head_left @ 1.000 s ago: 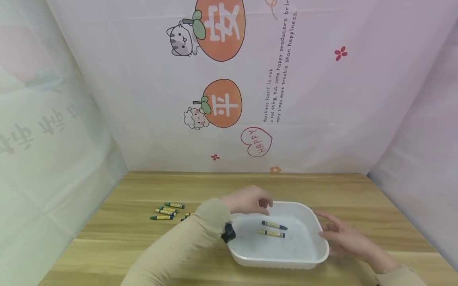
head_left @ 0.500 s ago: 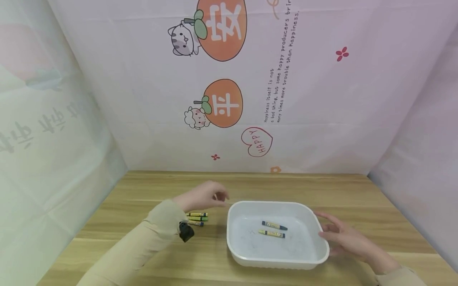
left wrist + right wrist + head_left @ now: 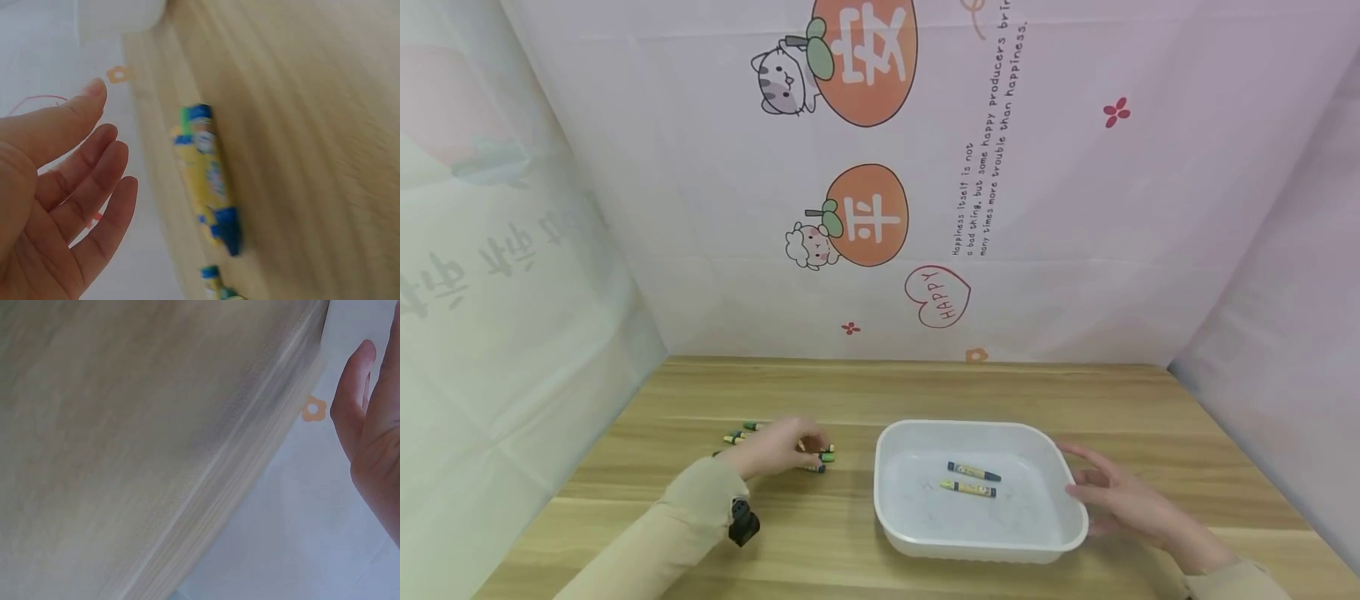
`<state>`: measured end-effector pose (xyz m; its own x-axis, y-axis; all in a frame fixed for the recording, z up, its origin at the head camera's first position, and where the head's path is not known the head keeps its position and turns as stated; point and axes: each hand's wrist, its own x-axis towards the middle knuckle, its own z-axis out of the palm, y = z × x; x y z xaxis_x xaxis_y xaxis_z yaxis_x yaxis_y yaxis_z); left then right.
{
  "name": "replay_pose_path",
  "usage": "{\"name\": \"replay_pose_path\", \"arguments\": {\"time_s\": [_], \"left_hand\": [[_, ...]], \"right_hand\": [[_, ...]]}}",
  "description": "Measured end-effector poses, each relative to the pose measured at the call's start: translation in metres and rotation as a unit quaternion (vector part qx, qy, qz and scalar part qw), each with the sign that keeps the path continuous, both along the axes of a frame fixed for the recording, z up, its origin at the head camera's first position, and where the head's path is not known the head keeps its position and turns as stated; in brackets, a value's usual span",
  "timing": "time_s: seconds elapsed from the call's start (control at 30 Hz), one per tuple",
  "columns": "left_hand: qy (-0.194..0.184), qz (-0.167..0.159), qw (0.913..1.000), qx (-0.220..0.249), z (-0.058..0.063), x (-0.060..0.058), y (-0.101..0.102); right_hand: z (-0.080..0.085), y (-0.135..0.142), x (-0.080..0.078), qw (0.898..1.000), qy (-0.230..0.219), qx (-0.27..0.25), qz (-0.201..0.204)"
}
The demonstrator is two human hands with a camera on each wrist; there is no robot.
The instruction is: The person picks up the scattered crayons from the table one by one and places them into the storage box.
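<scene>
Over a small group of crayons on the left of the table, my left hand hovers with thumb and fingers apart. The left wrist view has that hand loosely curved and holding nothing, beside blue-and-yellow wrapped crayons. More crayons lie partly hidden behind the hand. My right hand rests against the right side of a white plastic basin, its thumb and forefinger at the rim. Inside lie a dark blue crayon and a yellow crayon.
The wood-grain table meets a printed white cloth backdrop at its far edge. Cloth side walls rise on the left and right. A small black camera sits on the left wrist.
My left hand has drawn back from above the basin, moving left and down to the crayons on the table. The right hand and the basin have stayed put.
</scene>
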<state>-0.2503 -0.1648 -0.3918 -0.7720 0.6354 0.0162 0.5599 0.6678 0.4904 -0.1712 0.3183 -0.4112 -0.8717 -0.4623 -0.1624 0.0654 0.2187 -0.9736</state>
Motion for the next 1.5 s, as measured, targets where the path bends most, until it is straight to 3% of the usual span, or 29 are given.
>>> {"name": "replay_pose_path", "arguments": {"time_s": [0.17, 0.33, 0.73, 0.93, 1.2, 1.5], "left_hand": [[0.017, 0.015, 0.9997, -0.011, -0.017, -0.001, -0.016], [0.02, 0.009, 0.9997, -0.01, -0.025, -0.004, -0.025], [0.022, 0.006, 0.9995, -0.021, -0.029, -0.003, -0.026], [0.051, 0.002, 0.9972, -0.054, -0.028, 0.001, -0.024], [0.058, 0.001, 0.9959, -0.07, -0.027, 0.007, -0.02], [0.083, -0.018, 0.9934, -0.077, -0.032, 0.0, -0.02]], "right_hand": [[0.0, 0.0, 0.0, 1.0, 0.003, 0.008, -0.002], [-0.001, 0.001, 0.0, 1.0, 0.006, 0.009, -0.001], [-0.003, 0.001, 0.0, 1.0, 0.007, 0.001, -0.003], [-0.003, 0.001, 0.001, 1.0, 0.005, -0.002, -0.009], [-0.003, 0.0, 0.002, 1.0, 0.008, 0.012, -0.012], [-0.002, 0.0, 0.002, 1.0, 0.002, -0.001, -0.009]]}}
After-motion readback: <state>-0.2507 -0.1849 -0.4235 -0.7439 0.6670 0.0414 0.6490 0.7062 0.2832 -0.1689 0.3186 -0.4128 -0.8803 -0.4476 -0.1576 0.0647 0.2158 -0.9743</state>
